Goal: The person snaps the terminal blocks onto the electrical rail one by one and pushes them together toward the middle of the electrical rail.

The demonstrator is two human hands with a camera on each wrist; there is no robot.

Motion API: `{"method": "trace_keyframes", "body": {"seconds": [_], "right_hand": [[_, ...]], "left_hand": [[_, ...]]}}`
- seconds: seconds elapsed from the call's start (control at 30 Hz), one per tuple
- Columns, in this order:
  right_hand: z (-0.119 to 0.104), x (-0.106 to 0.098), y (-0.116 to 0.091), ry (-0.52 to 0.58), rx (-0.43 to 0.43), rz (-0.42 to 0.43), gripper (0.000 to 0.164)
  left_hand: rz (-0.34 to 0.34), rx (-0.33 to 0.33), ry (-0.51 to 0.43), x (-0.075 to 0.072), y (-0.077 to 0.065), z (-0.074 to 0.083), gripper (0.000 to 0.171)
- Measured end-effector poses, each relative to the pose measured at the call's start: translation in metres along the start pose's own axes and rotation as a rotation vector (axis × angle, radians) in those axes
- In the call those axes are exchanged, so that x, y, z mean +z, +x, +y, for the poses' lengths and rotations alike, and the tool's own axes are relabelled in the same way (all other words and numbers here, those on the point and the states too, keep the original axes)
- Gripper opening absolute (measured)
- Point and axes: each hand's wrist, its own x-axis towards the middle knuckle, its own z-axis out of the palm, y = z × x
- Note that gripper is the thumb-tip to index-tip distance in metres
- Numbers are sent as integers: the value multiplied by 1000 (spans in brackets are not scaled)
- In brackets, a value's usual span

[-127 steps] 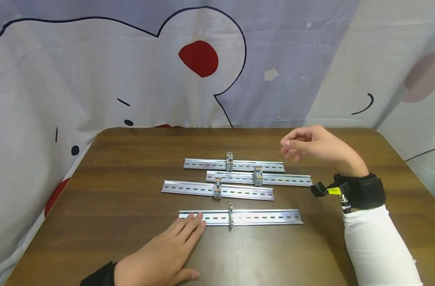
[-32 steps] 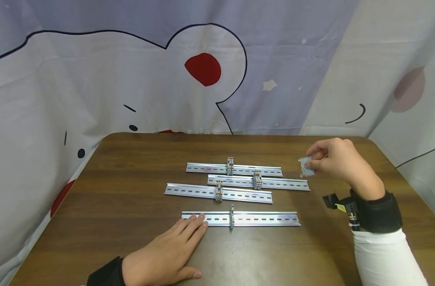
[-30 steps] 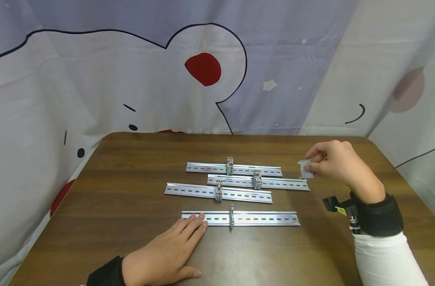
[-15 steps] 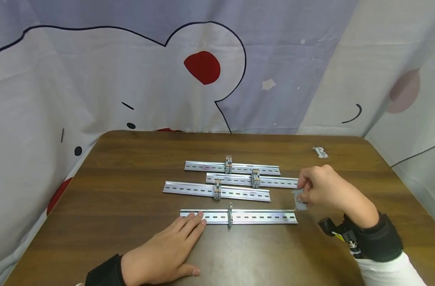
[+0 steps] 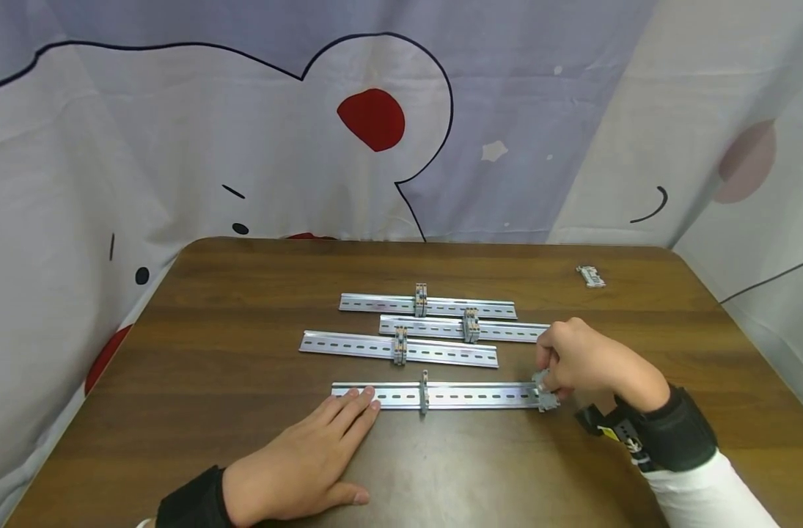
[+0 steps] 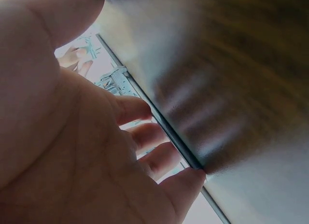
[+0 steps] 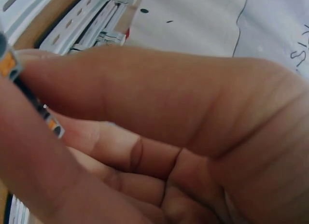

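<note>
My left hand (image 5: 302,455) rests with straight fingers on the left end of the nearest DIN rail (image 5: 483,397). In the left wrist view its fingertips lie along the edge of that rail. A thin grey terminal block (image 5: 424,394) stands on this rail near the middle. Between thumb and finger, my right hand (image 5: 595,367) pinches another grey terminal block (image 5: 546,400) at the rail's right end; whether it is seated there I cannot tell. Orange spots show on the pinched block in the right wrist view, where the fingers hide most of it.
Behind lie more DIN rails: one at left (image 5: 348,344), one further right (image 5: 417,325) and one at the back (image 5: 375,303). Each carries a small cluster of terminal blocks. A loose terminal block (image 5: 591,276) lies at the back right of the wooden table (image 5: 210,330). A printed curtain hangs behind.
My right hand has picked up a terminal block at the back right and brought it forward and left to the nearest rail's end. The loose block has come into view. My left hand stays put.
</note>
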Motion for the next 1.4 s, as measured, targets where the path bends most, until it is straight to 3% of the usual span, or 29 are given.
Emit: {"method": "trace_keyframes", "body": {"seconds": [0.23,0.7,1.03,1.27,1.4], "right_hand": [[4,5,4,-1,12,0,21],[-3,13,9,-44,-51,96,25],[-1,14,18,-61,-87,112,31],[0,15,24,-28,-74,76,34],[9,11,19,73,-71,-7,20]], "left_hand": [[-1,4,-18,0,1,-1,94],[-34,-12,-7,-6,2,-3,95],[-44,-27,-26,-8,0,-4,96],[-73,-33,-39,-6,0,-4,95],[-77,-27,-36,-2,1,-2,95]]}}
